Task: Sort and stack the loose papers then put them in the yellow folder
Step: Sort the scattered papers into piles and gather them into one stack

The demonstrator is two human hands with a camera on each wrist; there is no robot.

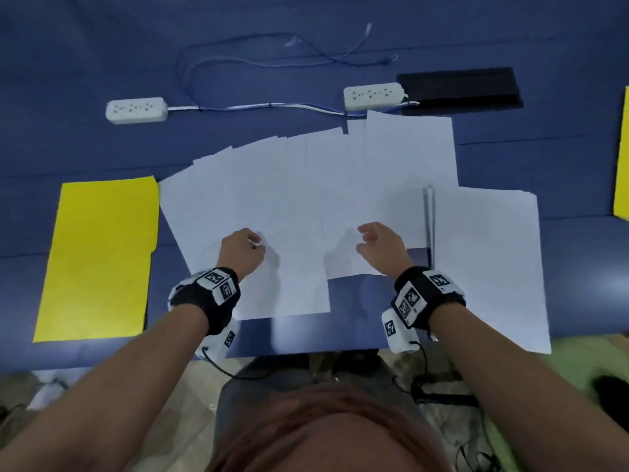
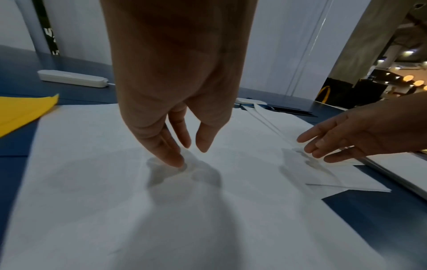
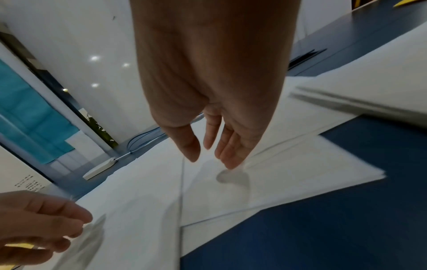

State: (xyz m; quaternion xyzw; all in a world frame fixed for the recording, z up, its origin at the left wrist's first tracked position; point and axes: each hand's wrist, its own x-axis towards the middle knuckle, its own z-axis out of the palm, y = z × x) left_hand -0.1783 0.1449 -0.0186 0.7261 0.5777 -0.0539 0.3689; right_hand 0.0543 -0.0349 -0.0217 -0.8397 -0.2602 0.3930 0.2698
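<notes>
Several loose white papers [image 1: 306, 185] lie fanned across the blue table, overlapping one another. A squarer pile of paper [image 1: 486, 260] sits to their right. The yellow folder [image 1: 98, 257] lies flat and closed to the left, its corner [image 2: 25, 107] showing in the left wrist view. My left hand [image 1: 253, 241] [image 2: 191, 155] points down, its fingertips [image 2: 177, 162] touching the nearest sheet [image 2: 115, 201]. My right hand [image 1: 369, 238] [image 3: 211, 160] is spread and relaxed just over the overlapping sheets [image 3: 277, 173], holding nothing; whether it touches them I cannot tell.
Two white power strips [image 1: 136, 110] [image 1: 374, 95] with thin cables [image 1: 258, 59] lie beyond the papers. A black pad [image 1: 459, 90] sits at the back right. Another yellow sheet [image 1: 623, 158] pokes in at the right edge. The table's front edge [image 1: 306, 352] is close to my wrists.
</notes>
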